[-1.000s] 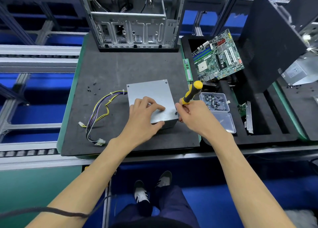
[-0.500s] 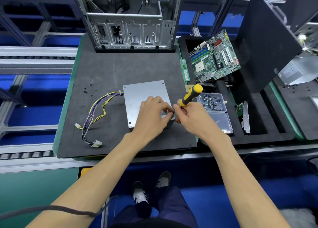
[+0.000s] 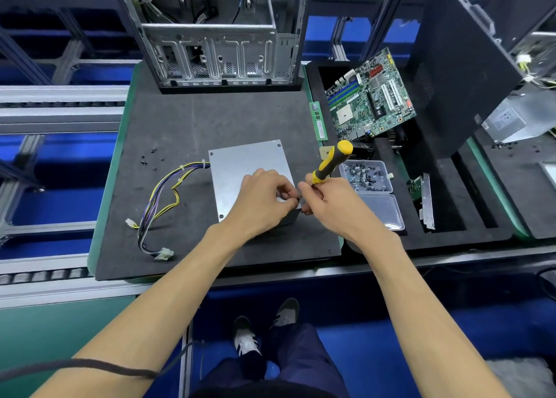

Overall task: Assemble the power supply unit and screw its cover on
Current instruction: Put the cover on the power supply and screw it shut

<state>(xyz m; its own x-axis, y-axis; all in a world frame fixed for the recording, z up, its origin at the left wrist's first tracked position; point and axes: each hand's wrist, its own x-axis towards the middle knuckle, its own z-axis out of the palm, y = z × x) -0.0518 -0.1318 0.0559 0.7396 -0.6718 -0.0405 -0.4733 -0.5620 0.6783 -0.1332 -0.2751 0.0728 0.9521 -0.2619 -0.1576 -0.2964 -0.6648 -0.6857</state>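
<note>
The power box (image 3: 249,175) sits flat on the black desk (image 3: 186,121), cover up. A moment ago the left hand (image 3: 261,199) lay spread on the cover. Now its fingers have come over to the near right corner and pinch a tiny screw (image 3: 298,199). The right hand (image 3: 328,202) holds the screwdriver (image 3: 332,161). That corner's screw probably goes in next.

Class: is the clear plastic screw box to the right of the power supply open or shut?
Open. The screw box has its lid folded flat toward the person, screws exposed in the far half.
</note>
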